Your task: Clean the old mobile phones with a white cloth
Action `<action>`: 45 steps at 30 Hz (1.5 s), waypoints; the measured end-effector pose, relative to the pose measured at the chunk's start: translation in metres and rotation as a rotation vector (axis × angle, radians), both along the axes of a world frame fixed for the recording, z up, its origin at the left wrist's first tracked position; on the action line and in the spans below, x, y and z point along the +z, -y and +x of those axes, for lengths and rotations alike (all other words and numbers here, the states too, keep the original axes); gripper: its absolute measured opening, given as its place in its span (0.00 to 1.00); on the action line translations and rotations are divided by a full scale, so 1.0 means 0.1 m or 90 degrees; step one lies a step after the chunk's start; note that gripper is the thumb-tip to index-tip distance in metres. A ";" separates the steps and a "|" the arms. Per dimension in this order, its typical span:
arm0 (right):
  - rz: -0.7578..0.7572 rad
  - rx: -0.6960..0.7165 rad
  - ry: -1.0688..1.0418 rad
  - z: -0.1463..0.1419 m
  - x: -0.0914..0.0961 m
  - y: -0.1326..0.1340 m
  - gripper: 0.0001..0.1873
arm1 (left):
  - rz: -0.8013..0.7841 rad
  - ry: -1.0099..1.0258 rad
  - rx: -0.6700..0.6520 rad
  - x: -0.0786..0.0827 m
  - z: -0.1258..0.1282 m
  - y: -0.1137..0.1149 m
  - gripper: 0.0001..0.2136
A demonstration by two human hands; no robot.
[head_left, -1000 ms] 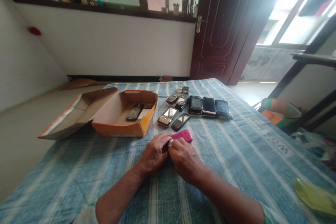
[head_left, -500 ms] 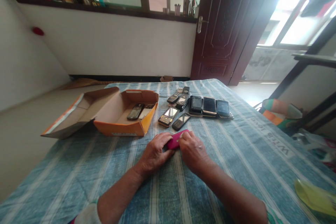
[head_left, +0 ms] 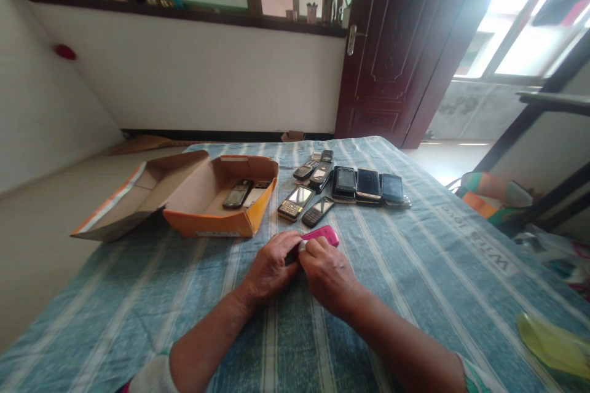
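My left hand is closed round the left end of a pink mobile phone, just above the striped cloth. Between the fingertips of my right hand is a small white wad, like tissue or cloth, pressed at the phone's left part. Fingers hide much of the phone's middle. Just beyond my hands lie a black keypad phone and a gold-and-black phone. Several older phones overlap behind them.
An orange cardboard box stands open at left, its lid folded leftward, a dark phone inside. Touchscreen phones line up at right. Blue striped cloth covers the table. A yellow-green item lies at the right edge.
My right hand has slid left along the pink phone with the white wad, uncovering the phone's right end. My left hand stays nearly in place.
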State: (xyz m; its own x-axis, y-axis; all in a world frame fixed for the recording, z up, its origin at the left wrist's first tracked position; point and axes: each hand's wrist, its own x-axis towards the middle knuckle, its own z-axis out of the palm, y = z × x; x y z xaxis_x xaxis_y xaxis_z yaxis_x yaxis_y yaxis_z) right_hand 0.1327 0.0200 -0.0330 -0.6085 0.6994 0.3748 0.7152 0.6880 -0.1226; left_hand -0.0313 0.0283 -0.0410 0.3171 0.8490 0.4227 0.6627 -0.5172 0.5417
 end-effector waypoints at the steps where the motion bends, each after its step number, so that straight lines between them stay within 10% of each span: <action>1: -0.003 -0.014 0.006 0.01 0.01 -0.01 0.09 | -0.001 -0.001 -0.004 0.00 0.00 0.00 0.12; 45: -0.030 -0.075 0.033 0.05 0.07 -0.01 0.11 | 0.002 -0.009 -0.024 0.01 0.00 0.01 0.13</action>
State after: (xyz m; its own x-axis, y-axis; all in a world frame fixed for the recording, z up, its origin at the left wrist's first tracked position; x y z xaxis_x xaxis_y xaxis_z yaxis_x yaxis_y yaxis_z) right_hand 0.1373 0.0213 -0.0262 -0.5391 0.7830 0.3103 0.7970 0.5934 -0.1128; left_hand -0.0308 0.0277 -0.0396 0.3553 0.8349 0.4204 0.6499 -0.5439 0.5309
